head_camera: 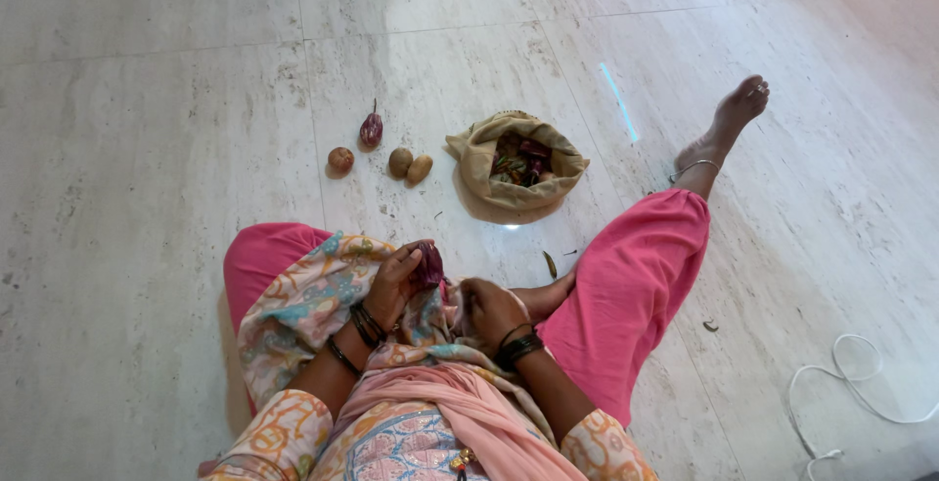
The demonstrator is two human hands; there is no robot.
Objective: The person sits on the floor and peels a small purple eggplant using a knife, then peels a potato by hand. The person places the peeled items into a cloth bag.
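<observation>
A: In the head view, what is the person's left hand (393, 284) holding?

B: It is gripping a small dark purple vegetable (428, 264), maybe a little eggplant, with the fingers closed around it. The hand is holding it above the lap, over the patterned scarf of pink, orange and blue cloth (303, 305).

A: And the right hand (491, 307)?

B: It is lying just right of the left hand, with the fingers curled down on the cloth. I cannot tell if it is gripping something, because the back of the hand is hiding the fingers.

A: What is lying farther on the pale marble tile floor (147, 149)?

B: An open beige cloth bag (515, 160) is standing far from the hands, a little to the right, and it is holding more dark and coloured vegetables. Left of the bag, two brown oval potatoes (410, 165) are lying, touching each other. More to the left, one round reddish-brown onion (340, 159) is lying alone, and a second purple eggplant with a stem (371, 129) is lying just behind it.

A: Anything on the right side?

B: The person's bare foot with a thin metal anklet (726, 127) is stretching far to the right, and a white cable (849, 383) is curling on the floor at the near right.
</observation>
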